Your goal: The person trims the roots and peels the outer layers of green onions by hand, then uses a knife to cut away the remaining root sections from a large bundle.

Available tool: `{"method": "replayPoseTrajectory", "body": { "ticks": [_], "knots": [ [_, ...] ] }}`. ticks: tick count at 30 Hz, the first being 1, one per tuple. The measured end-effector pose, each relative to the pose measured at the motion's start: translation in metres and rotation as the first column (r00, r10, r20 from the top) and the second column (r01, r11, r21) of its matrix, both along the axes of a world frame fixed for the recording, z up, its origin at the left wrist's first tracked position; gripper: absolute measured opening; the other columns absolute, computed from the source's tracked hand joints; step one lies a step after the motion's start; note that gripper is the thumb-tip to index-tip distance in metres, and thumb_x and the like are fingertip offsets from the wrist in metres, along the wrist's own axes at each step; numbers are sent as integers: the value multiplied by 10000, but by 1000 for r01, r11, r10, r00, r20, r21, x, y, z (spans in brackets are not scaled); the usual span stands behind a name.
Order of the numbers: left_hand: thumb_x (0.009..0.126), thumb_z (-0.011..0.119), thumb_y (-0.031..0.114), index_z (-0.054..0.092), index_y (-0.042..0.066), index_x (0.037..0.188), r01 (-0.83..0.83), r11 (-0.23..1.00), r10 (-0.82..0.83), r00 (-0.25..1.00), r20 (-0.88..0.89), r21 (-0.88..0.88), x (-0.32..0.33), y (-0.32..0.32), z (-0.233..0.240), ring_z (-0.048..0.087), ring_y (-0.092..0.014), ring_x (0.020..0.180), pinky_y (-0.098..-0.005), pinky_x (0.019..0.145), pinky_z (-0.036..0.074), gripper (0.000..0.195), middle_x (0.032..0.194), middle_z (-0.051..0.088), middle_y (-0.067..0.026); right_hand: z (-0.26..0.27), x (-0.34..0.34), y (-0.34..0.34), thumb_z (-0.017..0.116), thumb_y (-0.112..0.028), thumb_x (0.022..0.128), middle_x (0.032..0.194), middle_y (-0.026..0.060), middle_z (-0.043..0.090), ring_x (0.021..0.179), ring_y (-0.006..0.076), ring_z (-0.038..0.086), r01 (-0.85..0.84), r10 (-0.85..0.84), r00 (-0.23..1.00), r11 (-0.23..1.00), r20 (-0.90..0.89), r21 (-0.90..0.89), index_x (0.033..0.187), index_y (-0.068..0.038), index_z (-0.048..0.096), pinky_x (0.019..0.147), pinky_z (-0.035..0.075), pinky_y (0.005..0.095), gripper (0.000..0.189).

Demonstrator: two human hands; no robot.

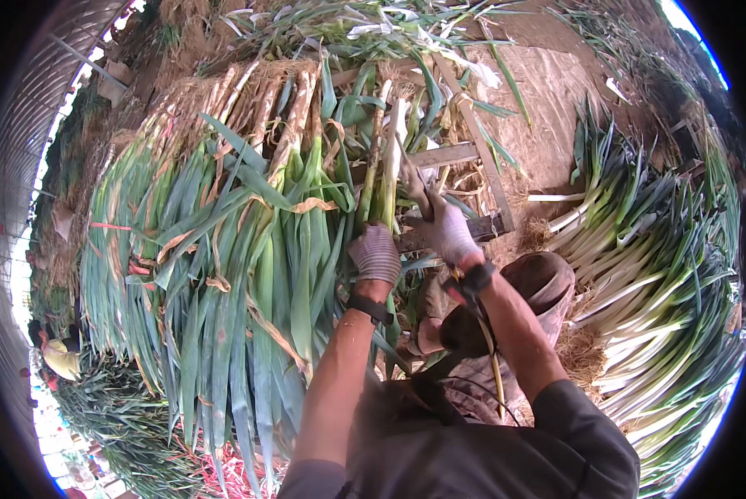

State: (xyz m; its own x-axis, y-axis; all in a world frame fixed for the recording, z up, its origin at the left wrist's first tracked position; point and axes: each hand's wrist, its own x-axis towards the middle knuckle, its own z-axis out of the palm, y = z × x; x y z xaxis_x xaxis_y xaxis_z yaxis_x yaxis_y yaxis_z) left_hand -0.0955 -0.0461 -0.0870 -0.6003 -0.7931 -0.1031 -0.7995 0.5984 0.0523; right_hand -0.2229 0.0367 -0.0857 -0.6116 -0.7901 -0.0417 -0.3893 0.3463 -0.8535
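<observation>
My left hand [376, 252], in a striped knit glove, grips the green part of long green onions at the middle of the view. One held stalk [395, 146] has a clean white shank; the stalk [376, 146] beside it still wears brownish outer skin. My gloved right hand [449, 232] is closed around a muddy hand tool [415, 181], apparently an air blow gun, its thin tip close to the white shank. A yellow hose [494, 368] runs down along my right forearm. Left of my hands lies a thick heap of unpeeled green onions [223, 249], roots pointing away from me.
A wooden frame [482, 150] stands just beyond my hands. Peeled green onions [634, 299] are stacked on the right, white shanks towards me. Loose leaf waste [373, 28] covers the far ground. Red ties [235, 468] lie lower left, and another person [61, 358] is at the far left.
</observation>
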Motion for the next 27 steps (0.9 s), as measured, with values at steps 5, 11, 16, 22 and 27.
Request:
{"method": "replayPoseTrajectory", "body": {
  "ticks": [5, 11, 16, 22, 27],
  "knots": [
    [785, 719, 350, 557, 3, 1087, -28, 997, 32, 998, -56, 76, 3, -1, -4, 689, -321, 786, -424, 663, 556, 488, 886, 667, -167, 11, 69, 77, 722, -246, 763, 866, 293, 626, 825, 461, 616, -69, 62, 995, 992, 73, 109, 1201, -21, 474, 676, 497, 485, 551],
    [744, 751, 294, 529, -20, 1099, -110, 989, 121, 985, -123, 94, -5, 2, -6, 682, -334, 791, -433, 677, 546, 523, 855, 676, -180, 4, 50, 79, 731, -158, 758, 827, 227, 623, 726, 357, 610, -31, 31, 1000, 997, 7, 77, 1228, -31, 508, 689, 501, 371, 536],
    [771, 720, 277, 650, 51, 919, -48, 954, 94, 985, -143, 295, -17, 19, 21, 671, -350, 830, -435, 739, 538, 279, 853, 682, -187, 16, 9, 48, 675, -154, 790, 773, 220, 624, 690, 323, 640, 129, -128, 987, 992, 98, 0, 1071, -2, 556, 655, 513, 369, 341],
    [792, 582, 105, 627, 85, 979, 66, 995, -35, 933, -359, 73, 20, 3, 19, 639, -380, 768, -473, 686, 505, 193, 819, 649, -173, 35, 48, 67, 642, -103, 758, 759, 240, 611, 711, 389, 629, -44, 32, 985, 997, 172, 65, 1157, -27, 528, 642, 495, 411, 422],
    [796, 615, 108, 576, 74, 989, 34, 999, -40, 965, -259, -28, 49, -26, 26, 651, -368, 803, -484, 672, 528, 200, 975, 624, -180, 29, 99, 90, 678, -130, 727, 721, 246, 604, 718, 407, 625, -177, 167, 983, 974, 80, 142, 1166, -31, 489, 642, 486, 444, 488]
  ]
}}
